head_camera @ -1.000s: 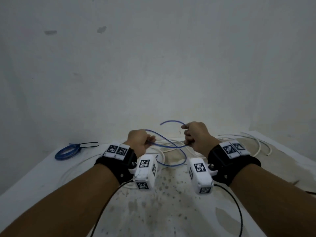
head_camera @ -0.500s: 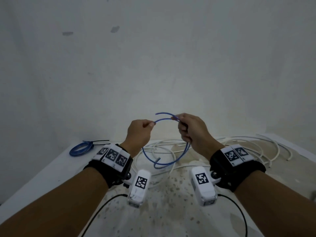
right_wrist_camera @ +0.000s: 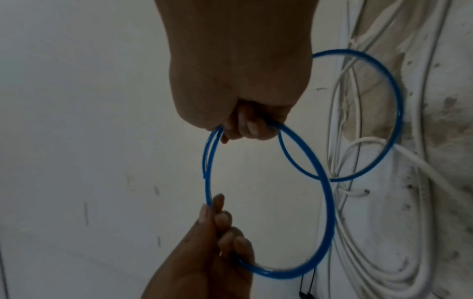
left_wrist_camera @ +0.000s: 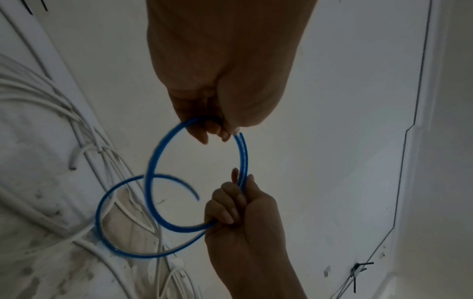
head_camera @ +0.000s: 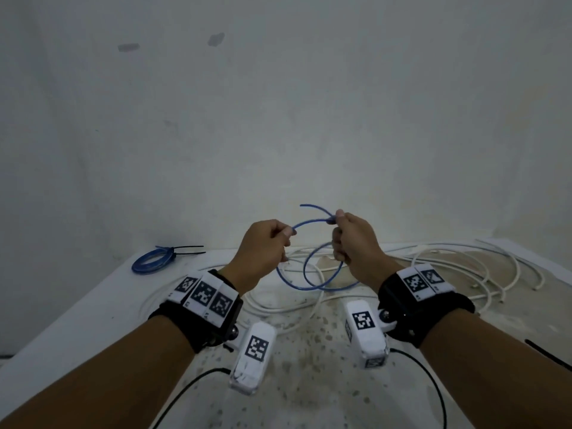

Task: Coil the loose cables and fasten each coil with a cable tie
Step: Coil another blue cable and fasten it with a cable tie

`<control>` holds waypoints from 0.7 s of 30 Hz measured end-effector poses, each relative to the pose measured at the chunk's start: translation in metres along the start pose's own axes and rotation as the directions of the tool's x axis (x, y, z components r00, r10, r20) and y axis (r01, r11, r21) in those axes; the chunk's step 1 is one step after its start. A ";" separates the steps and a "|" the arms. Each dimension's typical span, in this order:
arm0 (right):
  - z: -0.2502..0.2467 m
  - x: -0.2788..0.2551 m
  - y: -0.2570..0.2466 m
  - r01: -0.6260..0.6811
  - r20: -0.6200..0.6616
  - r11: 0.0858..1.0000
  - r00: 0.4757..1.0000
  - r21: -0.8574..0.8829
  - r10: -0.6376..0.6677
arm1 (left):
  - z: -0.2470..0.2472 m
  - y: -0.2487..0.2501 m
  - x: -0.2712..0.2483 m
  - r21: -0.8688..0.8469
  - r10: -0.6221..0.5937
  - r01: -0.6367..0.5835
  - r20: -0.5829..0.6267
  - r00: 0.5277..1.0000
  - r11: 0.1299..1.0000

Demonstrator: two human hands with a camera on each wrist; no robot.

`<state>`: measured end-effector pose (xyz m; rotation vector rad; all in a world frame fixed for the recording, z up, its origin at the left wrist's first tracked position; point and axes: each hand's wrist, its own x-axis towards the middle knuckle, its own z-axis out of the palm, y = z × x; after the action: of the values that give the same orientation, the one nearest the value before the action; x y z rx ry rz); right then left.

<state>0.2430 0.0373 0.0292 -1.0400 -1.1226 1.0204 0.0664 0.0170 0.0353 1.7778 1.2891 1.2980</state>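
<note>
A thin blue cable [head_camera: 310, 286] hangs in loops above the table, with one arc spanning between both hands. My left hand [head_camera: 280, 238] pinches the arc's left end between thumb and curled fingers. My right hand [head_camera: 339, 230] grips the gathered turns at the right, and a short free end sticks out to the left above it. In the left wrist view, my left hand [left_wrist_camera: 217, 129] holds the top of a loop of the blue cable [left_wrist_camera: 153, 161]. In the right wrist view, my right hand [right_wrist_camera: 250, 129] grips two turns of the blue cable [right_wrist_camera: 325, 202], and one larger loop trails off to the right.
A finished blue coil [head_camera: 150, 263] with black cable ties [head_camera: 188, 249] lies at the table's back left. Loose white cables [head_camera: 464, 264] sprawl over the back and right of the stained white table [head_camera: 309, 382]. A wall stands close behind.
Both hands have risen from near the table. The blue cable has gone from a slack strand to round loops, with another turn now hanging below the hands.
</note>
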 end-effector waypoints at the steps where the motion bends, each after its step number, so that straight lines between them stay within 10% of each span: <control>1: 0.003 -0.005 0.000 -0.012 0.067 1.000 0.998 0.000 0.012 | 0.001 0.001 0.001 0.025 0.026 -0.025 -0.018 1.000 0.999; 6: 0.019 -0.019 -0.011 0.067 0.295 0.994 0.955 -0.088 -0.038 | 0.008 0.010 0.008 0.058 0.080 -0.077 -0.050 0.996 0.995; 21: 0.019 -0.018 -0.005 -0.006 0.307 0.998 0.952 -0.055 0.023 | -0.002 0.008 0.000 0.065 0.058 -0.053 -0.066 0.996 0.996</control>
<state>0.2220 0.0207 0.0334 -0.9527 -1.4029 1.1983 0.0675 0.0137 0.0427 1.8396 1.3400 1.3723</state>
